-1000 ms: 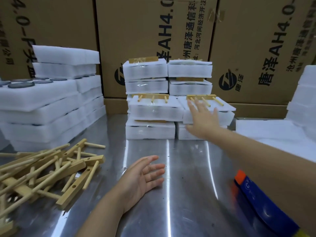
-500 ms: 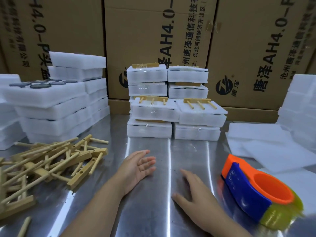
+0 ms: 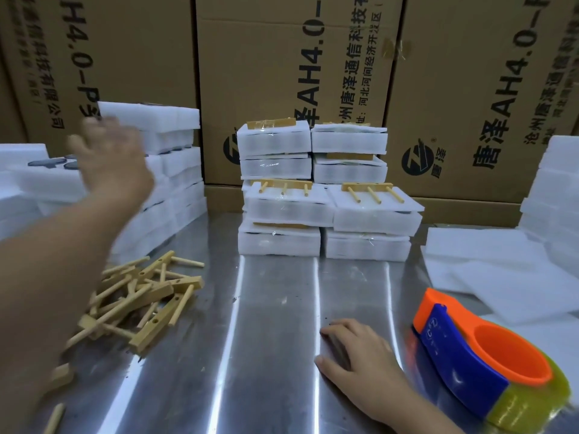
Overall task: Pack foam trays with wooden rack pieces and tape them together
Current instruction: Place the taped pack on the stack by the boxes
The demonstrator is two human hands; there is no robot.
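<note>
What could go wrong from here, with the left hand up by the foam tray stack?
1. The left hand is blurred beside the top foam tray of an uneven stack; a careless pull might topple it.
2. The forearm hangs over the loose wooden pieces and could scatter them.
3. A packed bundle in the middle pile sits skewed and may slide.

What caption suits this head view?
Left hand reaches toward foam trays; right hand rests on table beside tape dispenser.
</note>
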